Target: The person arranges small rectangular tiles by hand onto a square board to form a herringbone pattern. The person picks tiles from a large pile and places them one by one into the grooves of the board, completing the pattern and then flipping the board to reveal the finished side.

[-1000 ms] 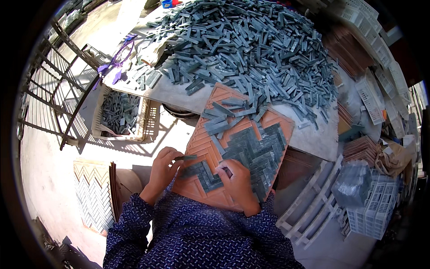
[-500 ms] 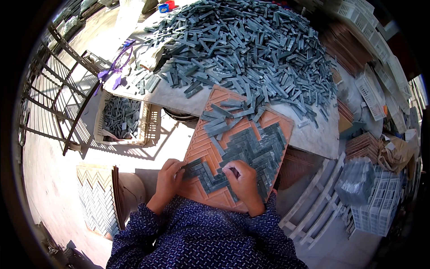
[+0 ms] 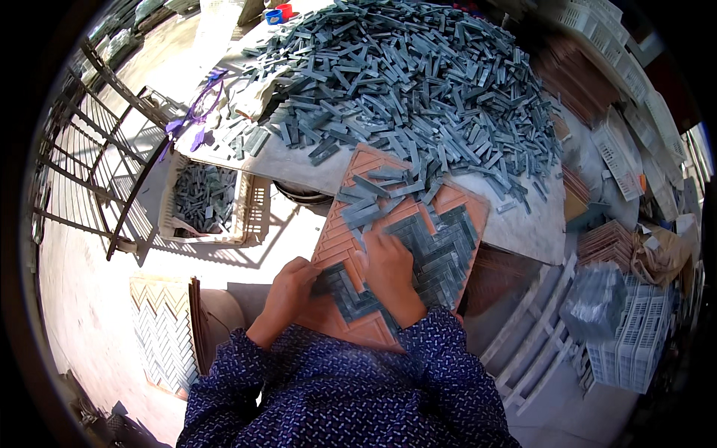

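Note:
An orange-brown moulded tray (image 3: 351,328) with herringbone grooves tilts in front of me. Dark green-grey stone strips (image 3: 448,257) fill much of its right side and lower middle. My right hand (image 3: 390,272) is over the tray's middle, fingers bent down and closed at the lower end of a loose stone strip (image 3: 357,239); the fingertips are partly hidden. At the tray's left edge, beside the laid strips (image 3: 340,287), is my left hand (image 3: 293,290), its fingers curled together; whatever they hold is hidden. More loose strips (image 3: 366,205) lie on the tray's upper part.
A large heap of stone strips (image 3: 403,75) covers the table (image 3: 314,168) beyond the tray. To the left stand a crate of strips (image 3: 243,213) and a herringbone panel (image 3: 160,332). Metal railings (image 3: 93,149) are farther left; white plastic crates (image 3: 627,336) stand at right.
My right hand has moved up and left from the laid strips to the loose strip. The left hand has slid slightly down, its fingers drawn together.

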Demonstrator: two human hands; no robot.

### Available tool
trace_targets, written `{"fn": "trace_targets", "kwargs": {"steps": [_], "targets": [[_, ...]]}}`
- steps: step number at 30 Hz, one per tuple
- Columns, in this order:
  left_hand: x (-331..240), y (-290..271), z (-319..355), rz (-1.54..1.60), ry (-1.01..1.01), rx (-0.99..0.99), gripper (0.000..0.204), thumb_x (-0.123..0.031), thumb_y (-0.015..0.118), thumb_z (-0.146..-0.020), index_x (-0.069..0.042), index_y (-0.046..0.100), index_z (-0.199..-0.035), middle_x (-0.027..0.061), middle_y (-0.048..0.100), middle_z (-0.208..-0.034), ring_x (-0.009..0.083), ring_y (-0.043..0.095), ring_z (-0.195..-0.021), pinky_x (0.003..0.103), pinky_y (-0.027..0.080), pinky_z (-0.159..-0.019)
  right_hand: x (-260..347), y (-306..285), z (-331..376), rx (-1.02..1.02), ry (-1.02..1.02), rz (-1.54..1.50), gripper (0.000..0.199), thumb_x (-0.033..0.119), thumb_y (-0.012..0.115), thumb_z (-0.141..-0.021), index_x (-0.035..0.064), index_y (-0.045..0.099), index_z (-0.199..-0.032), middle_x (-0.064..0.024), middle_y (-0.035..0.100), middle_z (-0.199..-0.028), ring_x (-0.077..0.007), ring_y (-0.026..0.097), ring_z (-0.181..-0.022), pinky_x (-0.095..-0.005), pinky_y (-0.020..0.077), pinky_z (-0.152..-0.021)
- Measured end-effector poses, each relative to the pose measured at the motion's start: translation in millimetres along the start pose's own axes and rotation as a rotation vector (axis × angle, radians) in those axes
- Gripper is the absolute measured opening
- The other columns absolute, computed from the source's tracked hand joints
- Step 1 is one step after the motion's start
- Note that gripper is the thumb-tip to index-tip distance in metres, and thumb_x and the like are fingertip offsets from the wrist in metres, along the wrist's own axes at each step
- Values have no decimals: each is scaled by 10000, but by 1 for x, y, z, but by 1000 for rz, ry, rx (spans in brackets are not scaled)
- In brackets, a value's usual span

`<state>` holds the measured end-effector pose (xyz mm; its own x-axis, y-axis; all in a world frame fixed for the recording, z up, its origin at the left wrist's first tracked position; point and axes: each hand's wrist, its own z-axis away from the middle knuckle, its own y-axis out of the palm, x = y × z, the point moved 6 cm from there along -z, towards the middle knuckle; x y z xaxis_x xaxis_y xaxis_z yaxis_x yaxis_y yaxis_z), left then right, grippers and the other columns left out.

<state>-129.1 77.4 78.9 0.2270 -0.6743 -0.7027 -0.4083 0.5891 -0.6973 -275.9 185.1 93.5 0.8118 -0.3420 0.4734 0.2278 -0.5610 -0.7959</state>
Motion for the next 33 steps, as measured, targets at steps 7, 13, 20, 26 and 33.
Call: {"fn": "trace_targets", "kwargs": {"steps": [7,13,20,26,33], "targets": [[11,5,10,66,-16,-78,159,37,597,-766,-4,652,-910,134,602,-845,321,595,-804,378,492,-704,0,22,2,348,342,-365,228,104,652,-780,45,513,-951,-157,618,-861,-368,627,-765,-460,507,-610],[11,4,5,104,-31,-85,120,21,600,-786,-17,647,-889,134,592,-824,321,593,-785,383,487,-692,15,24,10,355,177,-188,257,95,689,-750,30,558,-962,-154,639,-771,-354,632,-710,-422,494,-609],[12,5,6,112,-45,-95,92,6,618,-784,-20,643,-869,125,589,-815,313,594,-787,381,489,-692,13,26,-1,329,114,-265,272,75,713,-724,30,554,-940,-149,583,-761,-341,586,-727,-411,478,-646],[16,8,6,124,-66,-102,88,2,624,-782,-24,641,-864,116,586,-819,307,593,-800,379,491,-709,12,22,-4,399,78,-295,240,53,697,-730,25,558,-923,-151,592,-794,-333,589,-740,-410,479,-652],[14,7,5,118,-71,-81,91,-2,627,-781,-23,639,-869,116,589,-837,303,597,-813,370,488,-705,13,15,-11,507,236,-499,155,-1,603,-764,21,563,-912,-159,625,-839,-359,610,-830,-431,484,-718]]}}
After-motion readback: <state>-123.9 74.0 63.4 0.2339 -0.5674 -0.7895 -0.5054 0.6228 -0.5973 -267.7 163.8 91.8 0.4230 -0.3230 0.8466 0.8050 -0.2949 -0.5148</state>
